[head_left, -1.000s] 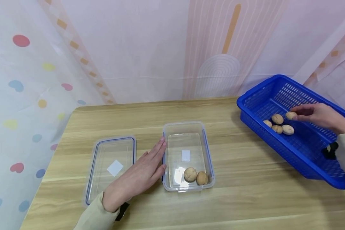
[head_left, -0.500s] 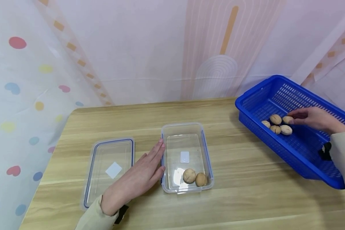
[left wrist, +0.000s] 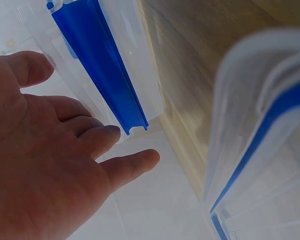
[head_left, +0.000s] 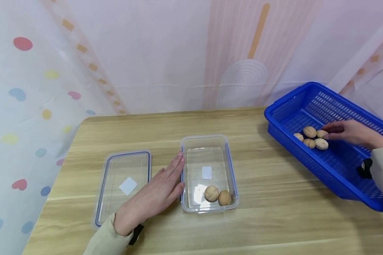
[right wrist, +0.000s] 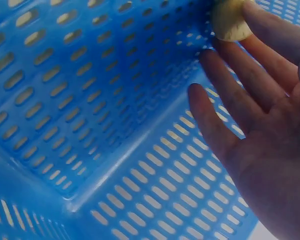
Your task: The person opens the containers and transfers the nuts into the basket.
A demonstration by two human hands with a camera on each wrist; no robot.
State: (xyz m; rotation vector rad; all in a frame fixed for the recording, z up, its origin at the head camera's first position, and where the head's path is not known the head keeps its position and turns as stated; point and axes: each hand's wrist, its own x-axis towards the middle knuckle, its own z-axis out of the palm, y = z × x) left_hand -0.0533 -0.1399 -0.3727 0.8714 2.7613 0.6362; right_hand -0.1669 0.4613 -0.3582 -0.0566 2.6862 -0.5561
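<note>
My right hand [head_left: 354, 132] reaches into a blue plastic basket [head_left: 325, 177], its thumb and fingertips pinching a walnut [head_left: 322, 134]. In the right wrist view, the thumb lies against this walnut [right wrist: 231, 22] while the lower fingers are spread. Several other walnuts [head_left: 310, 132] lie close beside it. My left hand [head_left: 156, 193] is extended with its fingertips at the left side of a clear plastic container [head_left: 194, 159], whose blue clip [left wrist: 97, 60] shows in the left wrist view. Two walnuts [head_left: 211, 193] sit in the container's near end.
A clear lid [head_left: 111, 184] with a blue seal lies on the wooden table [head_left: 258, 226], left of the container and partly behind my left hand. A patterned cloth [head_left: 166, 53] hangs along the table's back and left.
My right hand has lowered slightly with the pinched walnut, bringing it closer to the other walnuts. The left hand stays at the container's side.
</note>
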